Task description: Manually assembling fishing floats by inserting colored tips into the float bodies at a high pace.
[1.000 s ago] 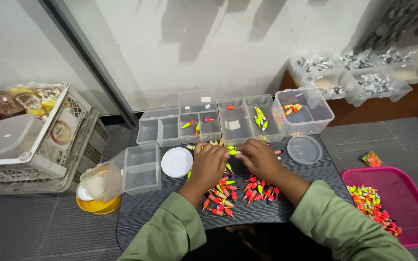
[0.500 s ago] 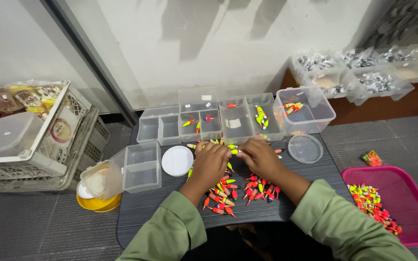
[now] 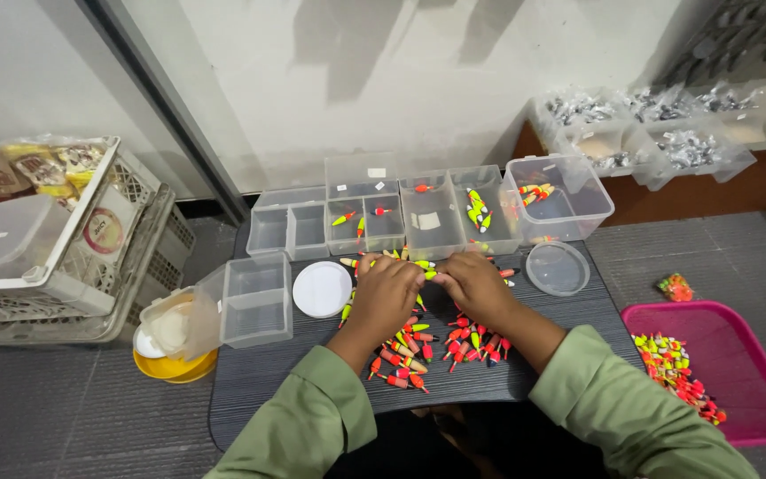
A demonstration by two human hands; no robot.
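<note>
While both hands keep their place over the scattered floats [image 3: 418, 346] at table [image 3: 259, 386] centre, left hand [image 3: 386, 295] and right hand [image 3: 473, 286] meet, grips together on a yellow-green float [image 3: 427, 274]; compartment boxes [image 3: 383, 213] at twelve o'clock, unchanged.

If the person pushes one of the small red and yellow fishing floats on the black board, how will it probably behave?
The fishing floats look slim and tapered, so one would probably roll or spin rather than slide straight. They seem small and likely light, so a gentle touch from the left hand or right hand may scatter several. The black board looks flat and rimless, so one might roll off.
</note>
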